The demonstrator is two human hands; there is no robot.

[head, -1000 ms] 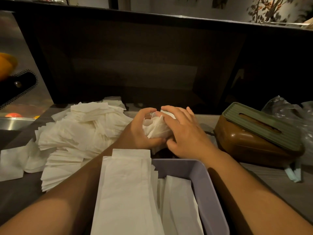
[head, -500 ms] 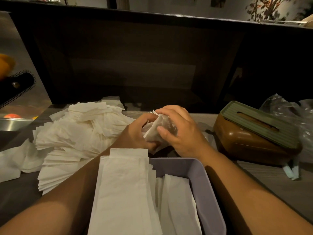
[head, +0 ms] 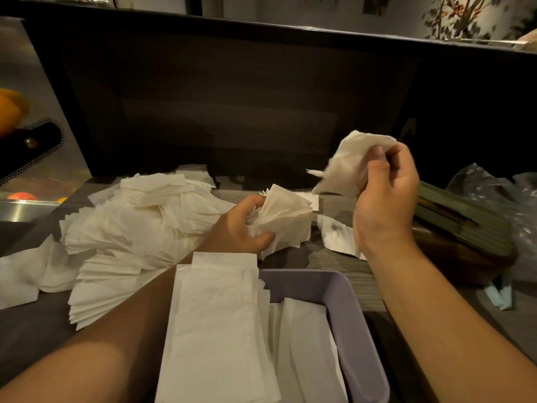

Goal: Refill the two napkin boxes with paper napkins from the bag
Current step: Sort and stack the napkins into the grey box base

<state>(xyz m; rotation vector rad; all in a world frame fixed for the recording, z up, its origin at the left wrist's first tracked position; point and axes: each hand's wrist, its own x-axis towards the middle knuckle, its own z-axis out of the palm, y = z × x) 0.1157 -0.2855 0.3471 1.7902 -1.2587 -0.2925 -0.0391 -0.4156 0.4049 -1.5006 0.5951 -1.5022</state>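
Note:
My left hand [head: 242, 231] grips a thick wad of white napkins [head: 286, 221] just above the table, beyond the lavender open box [head: 345, 309]. My right hand [head: 383, 196] is raised to the right and pinches a few crumpled napkins [head: 350, 164] in the air. The lavender box holds folded napkins, with a tall stack [head: 215, 330] standing up on its left side. A brown napkin box with a green slotted lid [head: 462, 225] sits at the right, partly behind my right hand. A big loose heap of napkins [head: 130, 219] covers the table at the left.
A clear plastic bag [head: 499, 193] lies crumpled at the far right behind the brown box. One loose napkin [head: 337, 237] lies flat between my hands. A dark counter wall [head: 232, 97] rises right behind the table. A steel machine with oranges [head: 17, 175] stands at the far left.
My hands held one bunch of napkins together; now they have parted. The right hand lifted up and to the right with a few napkins, while the left keeps the rest low.

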